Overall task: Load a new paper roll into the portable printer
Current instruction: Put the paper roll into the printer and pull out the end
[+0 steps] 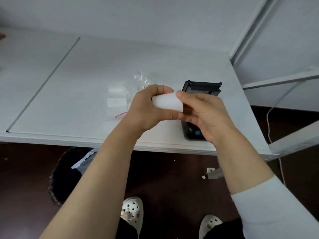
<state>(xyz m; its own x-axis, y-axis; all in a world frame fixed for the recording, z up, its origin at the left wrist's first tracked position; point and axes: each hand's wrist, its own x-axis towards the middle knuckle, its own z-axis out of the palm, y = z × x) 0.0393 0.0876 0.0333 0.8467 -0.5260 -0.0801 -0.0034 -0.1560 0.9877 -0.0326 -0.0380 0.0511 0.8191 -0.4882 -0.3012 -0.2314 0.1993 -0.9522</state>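
Both hands hold the white paper roll [167, 102] above the white table [86, 83] — the left hand [148, 107] is wrapped around its left end, fingers clamped over it, and the right hand [205, 114] pinches its right end between thumb and fingers. The black printer [200, 91] lies on the table just behind the roll, at about 2 o'clock from it, lid open. A clear plastic bag [131, 90] lies at 10 o'clock.

Readable text: none | black plastic portable printer [195, 107]: no legible label or brand; blue patch near its front edge too blurred to read | white paper roll [166, 102]: blank | clear plastic bag [120, 97]: no print legible
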